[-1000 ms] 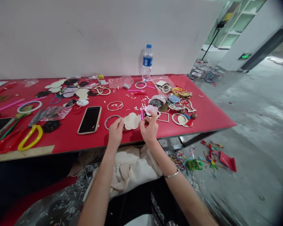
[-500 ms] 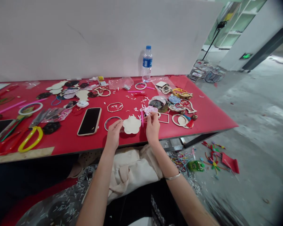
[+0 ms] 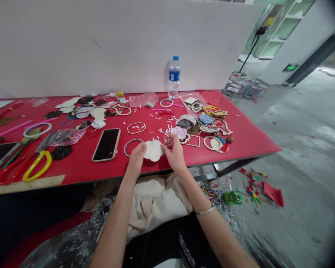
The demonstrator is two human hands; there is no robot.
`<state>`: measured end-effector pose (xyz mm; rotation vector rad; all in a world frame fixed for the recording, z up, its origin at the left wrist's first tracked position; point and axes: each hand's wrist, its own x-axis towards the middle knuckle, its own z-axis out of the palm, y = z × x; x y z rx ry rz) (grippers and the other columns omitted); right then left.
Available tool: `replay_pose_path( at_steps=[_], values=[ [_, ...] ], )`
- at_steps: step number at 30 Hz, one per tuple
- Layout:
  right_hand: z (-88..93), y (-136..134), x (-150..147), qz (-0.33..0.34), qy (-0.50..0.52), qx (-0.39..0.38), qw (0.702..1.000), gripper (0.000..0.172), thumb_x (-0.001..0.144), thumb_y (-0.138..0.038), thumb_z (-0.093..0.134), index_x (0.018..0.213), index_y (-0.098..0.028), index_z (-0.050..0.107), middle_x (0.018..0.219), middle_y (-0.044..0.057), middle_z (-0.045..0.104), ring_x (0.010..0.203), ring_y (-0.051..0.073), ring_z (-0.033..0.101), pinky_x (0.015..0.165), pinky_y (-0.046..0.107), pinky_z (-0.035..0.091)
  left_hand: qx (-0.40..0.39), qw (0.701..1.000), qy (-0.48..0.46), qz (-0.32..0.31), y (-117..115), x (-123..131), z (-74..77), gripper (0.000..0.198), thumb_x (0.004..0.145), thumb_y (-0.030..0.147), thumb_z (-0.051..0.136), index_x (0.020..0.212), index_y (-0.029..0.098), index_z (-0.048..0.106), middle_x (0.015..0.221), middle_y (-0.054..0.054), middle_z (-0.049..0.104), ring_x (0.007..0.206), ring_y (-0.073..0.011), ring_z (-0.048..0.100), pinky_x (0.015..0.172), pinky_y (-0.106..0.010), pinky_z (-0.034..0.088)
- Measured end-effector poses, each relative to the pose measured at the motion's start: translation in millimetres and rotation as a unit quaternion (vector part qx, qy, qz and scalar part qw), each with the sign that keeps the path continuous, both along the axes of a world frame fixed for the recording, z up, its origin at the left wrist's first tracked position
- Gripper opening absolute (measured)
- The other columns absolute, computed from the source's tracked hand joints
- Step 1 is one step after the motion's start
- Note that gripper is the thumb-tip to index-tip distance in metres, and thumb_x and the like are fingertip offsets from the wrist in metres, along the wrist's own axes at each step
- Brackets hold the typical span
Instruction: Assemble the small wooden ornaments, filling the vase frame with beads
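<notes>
A cream flower-shaped flat piece (image 3: 153, 150) is held just over the table's front edge. My left hand (image 3: 137, 156) is closed on its left side, thumb on top. My right hand (image 3: 175, 152) is at its right edge, thumb touching the rim and the other fingers curled above; what lies under those fingers is hidden. A silvery ring (image 3: 130, 143) lies partly behind my left hand. Just beyond my right hand rests a pink patterned flower-shaped piece (image 3: 179, 132), beside small white scraps (image 3: 161, 131) on the red table.
A phone (image 3: 106, 145) lies left of my hands, with yellow-handled scissors (image 3: 37, 165) farther left. Frames, patches and a tasselled piece (image 3: 225, 147) crowd the right. A water bottle (image 3: 174, 77) stands by the wall. A cream bag (image 3: 156, 208) rests on my lap.
My right hand has moved left to the cream piece's edge. The cream piece has shifted slightly left and tilted. The pink stick seen beside my right hand earlier is now out of sight.
</notes>
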<state>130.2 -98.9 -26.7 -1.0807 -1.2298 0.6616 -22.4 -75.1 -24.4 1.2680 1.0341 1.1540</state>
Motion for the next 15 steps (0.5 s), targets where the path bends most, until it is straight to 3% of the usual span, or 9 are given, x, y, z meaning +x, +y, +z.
replay_pose_path(
  at_steps=[3,6,10,15],
  values=[
    [3.1,-2,1,-0.041,-0.036,-0.001,0.998,0.029,0.082,-0.019,0.056,0.109,-0.022,0.046,0.102,0.004,0.055,0.079,0.013,0.055,0.069,0.026,0.049,0.024,0.996,0.081,-0.022,-1,0,3.2,0.048,0.070,0.047,0.072,0.103,0.014,0.065,0.091,-0.005,0.069,0.081,-0.0186,0.062,0.071,-0.026,0.047],
    [9.3,-5,3,-0.083,-0.105,0.011,0.991,0.017,0.086,-0.023,0.054,0.103,-0.021,0.054,0.100,0.006,0.053,0.085,0.015,0.054,0.075,0.029,0.049,0.026,0.997,0.071,-0.028,0,1,3.8,0.048,0.074,0.044,0.068,0.110,0.013,0.062,0.103,-0.007,0.069,0.090,-0.0215,0.063,0.078,-0.029,0.048],
    [15.2,-9,2,-0.062,-0.159,0.061,0.983,0.006,0.087,-0.022,0.055,0.087,-0.020,0.060,0.100,0.007,0.053,0.097,0.017,0.055,0.091,0.033,0.046,0.019,0.999,0.036,-0.035,1,2,0.9,0.047,0.077,0.042,0.065,0.115,0.013,0.060,0.109,-0.008,0.068,0.095,-0.0225,0.063,0.082,-0.031,0.048],
    [13.7,-9,-1,-0.023,-0.215,0.070,0.974,0.004,0.084,-0.021,0.059,0.083,-0.019,0.063,0.100,0.007,0.054,0.100,0.019,0.054,0.091,0.035,0.046,0.031,0.997,0.053,-0.054,1,1,0.1,0.043,0.081,0.039,0.061,0.115,0.014,0.060,0.110,-0.009,0.067,0.100,-0.0236,0.061,0.087,-0.033,0.046]
  ],
)
